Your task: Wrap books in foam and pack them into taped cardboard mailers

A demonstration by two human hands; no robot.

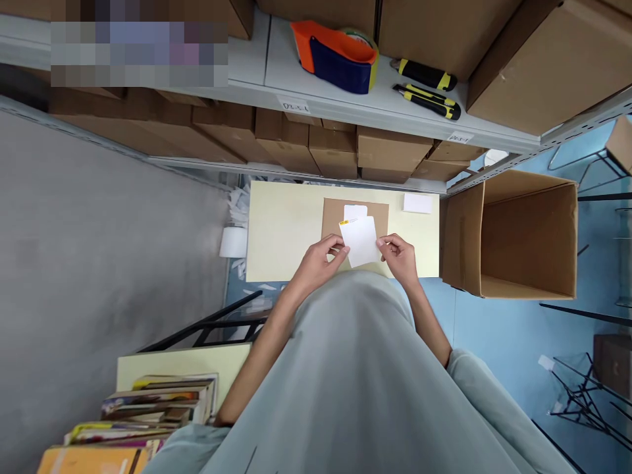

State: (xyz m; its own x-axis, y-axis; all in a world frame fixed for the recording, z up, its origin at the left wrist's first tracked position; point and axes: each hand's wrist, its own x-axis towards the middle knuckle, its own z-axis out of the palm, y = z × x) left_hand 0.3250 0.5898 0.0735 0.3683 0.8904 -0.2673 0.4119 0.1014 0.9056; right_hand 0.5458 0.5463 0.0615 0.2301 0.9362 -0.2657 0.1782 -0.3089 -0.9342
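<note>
Left hand (320,261) and right hand (401,263) pinch opposite edges of a white sheet (360,242), seemingly keeping its face clear, over cardboard (332,216) on a table (281,230); beyond, cutters (428,75) lie on a shelf (284,62), likely for easy reach.

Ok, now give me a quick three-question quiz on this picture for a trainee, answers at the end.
1. True or false: the left hand and the right hand both touch the white sheet.
2. How many utility knives lie on the shelf?
3. On which side of the table is the open cardboard box?
a) the person's left
b) the person's right
c) underneath it

Key: 1. True; 2. Two; 3. b
</note>
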